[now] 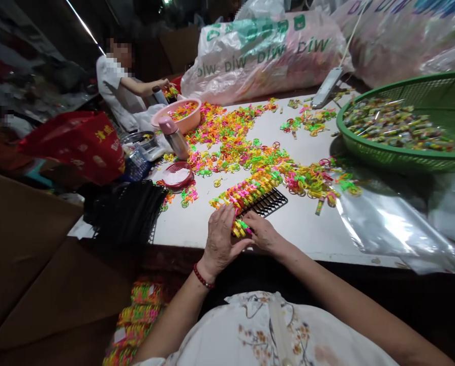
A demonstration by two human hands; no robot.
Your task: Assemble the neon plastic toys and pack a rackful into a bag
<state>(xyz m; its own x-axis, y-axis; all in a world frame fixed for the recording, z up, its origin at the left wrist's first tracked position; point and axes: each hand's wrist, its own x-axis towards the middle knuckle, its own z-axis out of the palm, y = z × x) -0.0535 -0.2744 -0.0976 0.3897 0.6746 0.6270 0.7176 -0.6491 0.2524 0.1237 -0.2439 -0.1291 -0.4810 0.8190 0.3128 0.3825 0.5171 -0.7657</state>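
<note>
A black slotted plastic rack (275,202) lies at the front of the white table, its right part bare. Rows of small bright plastic toys (246,192), in yellow, pink, green and orange, fill its far side. My left hand (218,241), with a red bead bracelet at the wrist, curls over the rack's left end, thumb toward the right. Close beside it, my right hand (264,233) pinches a small toy at the near row; its fingertips partly hide the piece. Loose toys, some with wheel shapes, spread in a heap (231,134) beyond the rack.
Black racks (124,211) are stacked at left, near a red dish (177,175) and a flask (174,137). A green basket (398,157) of wrapped pieces stands right, above clear plastic bags (387,223). Across the table, a person (116,84) handles toys by a pink basin (179,116).
</note>
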